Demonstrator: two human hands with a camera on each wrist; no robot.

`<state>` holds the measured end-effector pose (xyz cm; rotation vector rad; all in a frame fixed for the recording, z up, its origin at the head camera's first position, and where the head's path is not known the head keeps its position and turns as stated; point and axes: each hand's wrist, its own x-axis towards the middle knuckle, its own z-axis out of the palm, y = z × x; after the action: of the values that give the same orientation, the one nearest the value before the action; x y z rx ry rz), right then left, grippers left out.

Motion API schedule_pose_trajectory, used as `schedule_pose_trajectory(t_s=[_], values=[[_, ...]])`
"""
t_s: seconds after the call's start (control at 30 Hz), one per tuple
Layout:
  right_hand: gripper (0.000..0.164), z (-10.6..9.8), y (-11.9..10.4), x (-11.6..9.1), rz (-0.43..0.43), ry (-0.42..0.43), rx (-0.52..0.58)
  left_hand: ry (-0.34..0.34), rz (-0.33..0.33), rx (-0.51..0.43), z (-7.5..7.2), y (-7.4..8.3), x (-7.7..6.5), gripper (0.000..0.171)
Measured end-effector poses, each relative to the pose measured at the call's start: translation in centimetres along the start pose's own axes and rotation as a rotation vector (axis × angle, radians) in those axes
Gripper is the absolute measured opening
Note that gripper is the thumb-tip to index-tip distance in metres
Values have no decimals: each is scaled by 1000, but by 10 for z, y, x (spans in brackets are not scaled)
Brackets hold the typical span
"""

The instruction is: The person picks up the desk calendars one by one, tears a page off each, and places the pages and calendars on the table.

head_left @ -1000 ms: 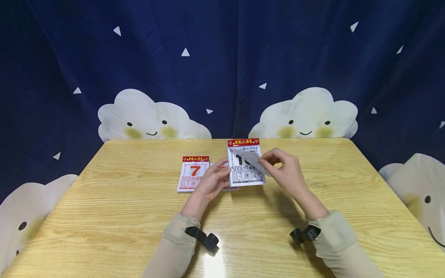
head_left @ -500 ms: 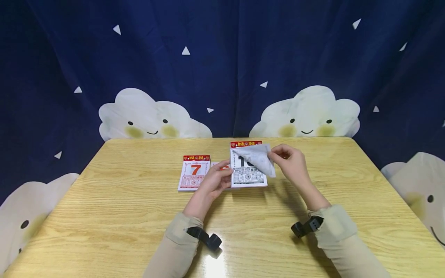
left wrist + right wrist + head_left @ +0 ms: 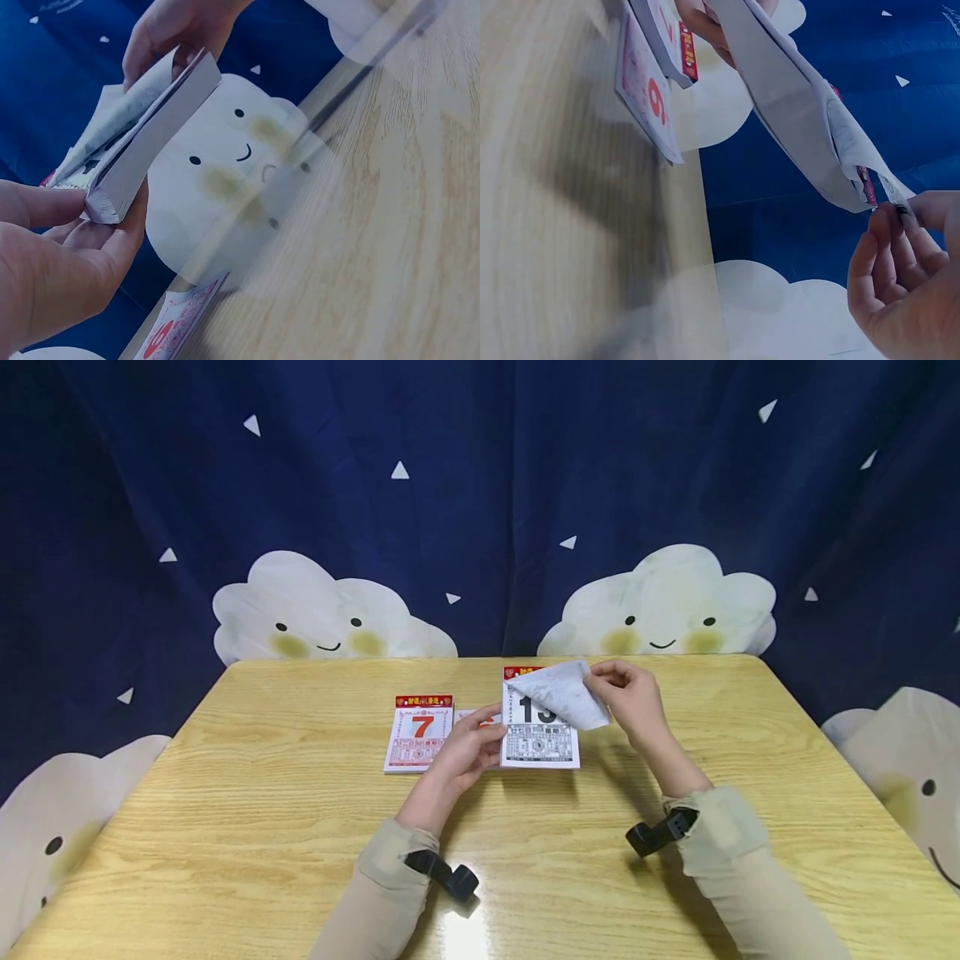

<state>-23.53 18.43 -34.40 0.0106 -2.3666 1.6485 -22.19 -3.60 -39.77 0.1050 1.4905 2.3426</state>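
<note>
A tear-off calendar pad (image 3: 540, 747) with a red header and large black digits is held up above the table. My left hand (image 3: 461, 747) grips its left edge, thumb on the front and fingers behind, as the left wrist view shows. My right hand (image 3: 633, 702) pinches the upper right corner of the top sheet (image 3: 566, 689). That sheet is folded diagonally back, its pale reverse showing, and is still joined to the pad at the upper left. It covers part of the header and of the second digit.
Left of my hands, a second calendar pad (image 3: 420, 731) with a red 7 lies on the wooden table (image 3: 262, 843). Beside it lies a paper (image 3: 641, 90) with a red digit, partly hidden by my left hand in the head view. A dark blue curtain (image 3: 480, 485) hangs behind.
My right hand has moved right and up, pulling the sheet's corner farther across, so more of its reverse shows. The held pad has shifted slightly right; my left hand keeps its grip.
</note>
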Motion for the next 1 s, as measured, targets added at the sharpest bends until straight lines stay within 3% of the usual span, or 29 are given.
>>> schedule_pose_trajectory(t_s=[0.37, 0.57, 0.73, 0.87, 1.0], values=[[25, -2, -5, 10, 20, 19, -76, -44, 11, 48, 1, -1, -1, 46], [23, -2, -6, 10, 41, 23, -57, -24, 2, 24, 3, -2, -2, 47], [15, -1, -2, 9, 49, 17, -15, 1, -4, -51, 6, -1, -1, 48], [5, -4, -1, 8, 98, 52, 93, 2, 6, -113, 4, 1, 0, 47], [9, -9, -2, 7, 140, 85, 163, 53, 19, -153, -2, 4, 0, 45]])
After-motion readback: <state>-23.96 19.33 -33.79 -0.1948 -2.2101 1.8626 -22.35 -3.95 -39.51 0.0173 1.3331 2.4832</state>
